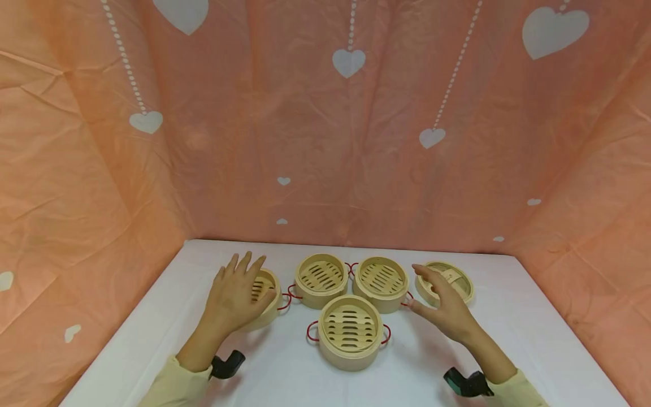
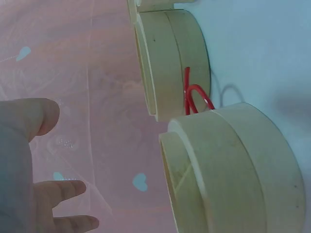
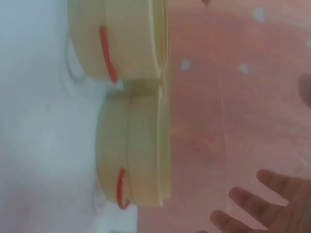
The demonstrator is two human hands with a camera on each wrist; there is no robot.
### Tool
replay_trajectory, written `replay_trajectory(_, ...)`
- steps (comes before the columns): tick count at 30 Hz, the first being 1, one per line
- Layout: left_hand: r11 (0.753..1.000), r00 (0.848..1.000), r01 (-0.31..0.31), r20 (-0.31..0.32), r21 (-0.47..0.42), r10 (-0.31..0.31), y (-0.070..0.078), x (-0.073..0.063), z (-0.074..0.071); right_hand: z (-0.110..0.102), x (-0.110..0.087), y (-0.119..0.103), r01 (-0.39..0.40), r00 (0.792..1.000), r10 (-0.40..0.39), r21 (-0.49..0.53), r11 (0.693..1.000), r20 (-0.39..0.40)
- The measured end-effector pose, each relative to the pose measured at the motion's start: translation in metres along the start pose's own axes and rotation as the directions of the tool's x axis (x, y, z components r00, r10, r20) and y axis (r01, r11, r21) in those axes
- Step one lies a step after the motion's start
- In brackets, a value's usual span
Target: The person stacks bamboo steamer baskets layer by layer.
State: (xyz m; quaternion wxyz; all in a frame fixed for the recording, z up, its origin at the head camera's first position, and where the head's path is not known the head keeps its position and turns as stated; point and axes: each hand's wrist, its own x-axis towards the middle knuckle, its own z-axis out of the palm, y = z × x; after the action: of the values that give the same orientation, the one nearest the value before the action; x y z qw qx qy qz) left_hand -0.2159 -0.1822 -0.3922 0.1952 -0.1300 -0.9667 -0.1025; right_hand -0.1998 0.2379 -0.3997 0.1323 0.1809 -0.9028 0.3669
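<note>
My left hand (image 1: 231, 297) hovers with spread fingers over the leftmost bamboo steamer basket (image 1: 264, 321), covering part of its slatted floor. In the left wrist view, those fingers (image 2: 68, 192) stand apart from the basket wall (image 2: 228, 170). Over on the right, my right hand (image 1: 447, 308) is held in the air with fingers spread, overlapping the edge of a round woven bamboo lid (image 1: 460, 285). Its thumb points toward the back right steamer basket (image 1: 381, 277). In the right wrist view, the fingers (image 3: 257, 206) hold nothing, well apart from the baskets (image 3: 143, 145).
Another steamer basket (image 1: 321, 274) stands at the back middle, and one more (image 1: 351, 328) sits in front. Red loop handles (image 1: 312, 331) stick out from their sides. All stand on a white-covered table (image 1: 285, 373), with a peach curtain (image 1: 356, 186) behind.
</note>
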Motion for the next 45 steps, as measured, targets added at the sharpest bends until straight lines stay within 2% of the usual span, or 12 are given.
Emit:
replay_trajectory(3, 1.0, 1.0, 0.002, 0.009, 0.004, -0.003, -0.001, -0.003, 0.0, 0.005, -0.002, 0.0, 0.001, 1.0, -0.002, 0.054, 0.999, 0.011)
replay_trajectory(7, 1.0, 0.999, 0.012, 0.042, 0.001, -0.012, -0.002, -0.007, 0.0, 0.012, -0.004, 0.003, 0.025, 0.999, -0.026, 0.063, 0.998, 0.02)
replay_trajectory(11, 1.0, 0.999, 0.007, 0.045, -0.001, -0.007, -0.003, -0.01, 0.001, 0.02, -0.006, 0.005, 0.043, 0.998, -0.045, 0.064, 0.997, 0.033)
replay_trajectory(19, 0.999, 0.995, 0.053, 0.088, -0.009, -0.052, -0.009, -0.016, 0.007, 0.03, -0.009, 0.007, 0.033, 0.992, -0.053, 0.164, 0.986, 0.118)
replay_trajectory(22, 0.999, 0.995, 0.051, 0.083, -0.005, -0.05, -0.012, -0.019, 0.011, 0.033, -0.01, 0.007, 0.029, 0.988, -0.059, 0.197, 0.98, 0.145)
replay_trajectory(32, 0.999, 0.999, -0.037, 0.0, 0.008, 0.037, -0.017, -0.025, 0.019, 0.043, -0.014, 0.004, -0.031, 0.975, -0.032, 0.28, 0.96, 0.219)
replay_trajectory(36, 0.998, 0.998, -0.069, -0.01, -0.008, 0.069, -0.018, -0.026, 0.02, 0.047, -0.014, 0.002, -0.048, 0.967, -0.037, 0.323, 0.945, 0.252)
replay_trajectory(45, 0.99, 0.992, -0.125, -0.001, -0.071, 0.126, -0.021, -0.028, 0.025, 0.054, -0.017, 0.002, -0.08, 0.944, -0.043, 0.353, 0.932, 0.326)
